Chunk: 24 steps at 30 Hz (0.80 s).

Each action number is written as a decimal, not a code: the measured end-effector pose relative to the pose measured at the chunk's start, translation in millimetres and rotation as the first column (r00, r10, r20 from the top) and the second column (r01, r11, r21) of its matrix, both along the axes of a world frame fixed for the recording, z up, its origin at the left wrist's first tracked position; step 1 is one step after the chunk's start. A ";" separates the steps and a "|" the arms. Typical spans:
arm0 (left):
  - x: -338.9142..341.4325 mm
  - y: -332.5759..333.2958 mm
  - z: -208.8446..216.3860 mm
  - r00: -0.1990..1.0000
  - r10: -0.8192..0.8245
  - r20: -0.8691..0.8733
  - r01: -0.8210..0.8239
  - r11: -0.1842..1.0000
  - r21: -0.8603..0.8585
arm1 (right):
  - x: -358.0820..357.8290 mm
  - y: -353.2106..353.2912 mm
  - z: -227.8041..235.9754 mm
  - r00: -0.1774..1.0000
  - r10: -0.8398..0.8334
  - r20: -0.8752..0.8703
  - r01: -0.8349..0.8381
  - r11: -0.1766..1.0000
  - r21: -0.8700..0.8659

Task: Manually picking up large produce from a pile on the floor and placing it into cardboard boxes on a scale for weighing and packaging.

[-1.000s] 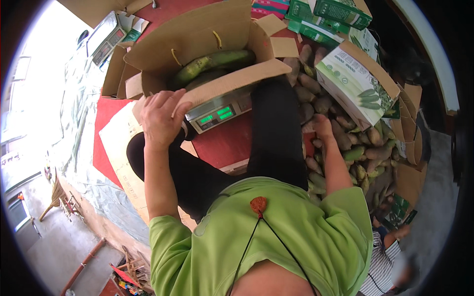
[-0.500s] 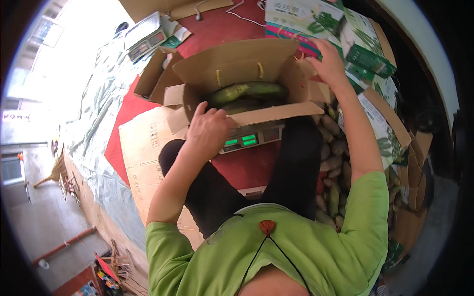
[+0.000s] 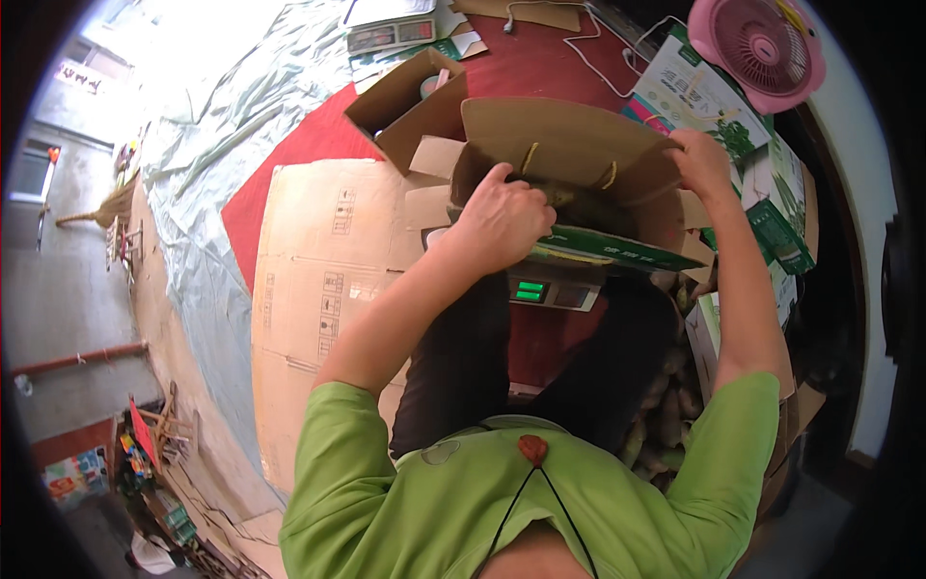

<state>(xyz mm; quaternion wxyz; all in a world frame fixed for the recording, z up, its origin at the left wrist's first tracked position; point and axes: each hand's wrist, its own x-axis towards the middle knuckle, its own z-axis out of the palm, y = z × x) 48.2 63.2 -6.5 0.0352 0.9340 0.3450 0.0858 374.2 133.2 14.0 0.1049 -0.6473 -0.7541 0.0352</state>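
In front of me a cardboard gift box [image 3: 579, 125] stands open on a weighing scale [image 3: 569, 295] with a lit green display. Long green vegetables [image 3: 574, 201] lie inside it, in shadow and partly covered by my left hand. The near flap of the box is raised and shows its green outer face. My left hand [image 3: 503, 217] is closed over the left part of this flap, fingertips pointing into the box. At the far right corner, my right hand [image 3: 702, 166] pinches the upper edge of the far flap. Yellow cord handles [image 3: 610, 175] hang on the inside of that flap.
A smaller open carton [image 3: 410, 111] stands behind at left, near a second scale [image 3: 391, 34]. Flattened cardboard [image 3: 333, 289] lies at left. Printed boxes [image 3: 776, 193] and a pink fan [image 3: 757, 48] stand at right, with loose long vegetables [image 3: 666, 410] beside my right leg.
My right hand has gone from reaching beside the box to gripping the far flap's corner. The near flap has been lifted, turning its green face toward me. The whole view has also shifted.
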 end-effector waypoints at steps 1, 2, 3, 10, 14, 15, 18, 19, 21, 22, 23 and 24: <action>-9.0 1.9 -1.4 0.999 0.018 0.050 -0.019 0.999 0.025 | -10.4 2.6 8.2 1.000 0.007 0.006 -0.007 1.000 0.001; -18.9 3.3 -2.4 0.994 0.035 0.099 -0.041 0.998 0.051 | -20.0 5.1 13.8 1.000 0.015 0.012 -0.015 1.000 0.001; -24.7 6.3 -0.5 0.990 0.060 0.127 -0.065 0.997 0.037 | -22.0 9.0 19.6 0.995 0.043 0.093 -0.049 0.997 0.061; -115.9 -7.2 17.9 0.953 0.277 0.121 -0.284 0.958 0.047 | -123.4 40.3 60.7 0.956 0.204 0.212 -0.245 0.951 0.188; -164.5 -23.7 30.6 0.925 0.343 0.160 -0.367 0.918 0.153 | -169.7 50.5 68.3 0.944 0.276 0.183 -0.315 0.919 0.235; -177.9 -29.7 39.0 0.917 0.377 0.128 -0.394 0.906 0.154 | -182.4 52.1 71.1 0.933 0.314 0.175 -0.351 0.902 0.251; -220.0 -54.4 58.2 0.892 0.438 0.114 -0.452 0.866 0.213 | -230.0 51.8 69.6 0.886 0.434 0.162 -0.462 0.816 0.347; -234.7 -61.4 59.1 0.887 0.452 0.099 -0.462 0.857 0.230 | -247.8 45.2 70.0 0.896 0.420 0.146 -0.444 0.841 0.308; -264.0 -85.6 69.1 0.854 0.518 0.047 -0.514 0.825 0.236 | -292.1 31.5 68.1 0.895 0.430 0.121 -0.446 0.852 0.273; -276.1 -97.6 74.2 0.832 0.554 0.021 -0.544 0.809 0.223 | -310.7 26.1 62.5 0.890 0.439 0.123 -0.456 0.847 0.274; -290.2 -110.3 77.8 0.813 0.582 -0.021 -0.566 0.797 0.212 | -328.6 19.5 55.2 0.882 0.461 0.096 -0.468 0.835 0.289; -304.3 -124.4 81.7 0.788 0.612 -0.064 -0.589 0.781 0.205 | -346.7 11.6 48.1 0.872 0.485 0.068 -0.481 0.821 0.309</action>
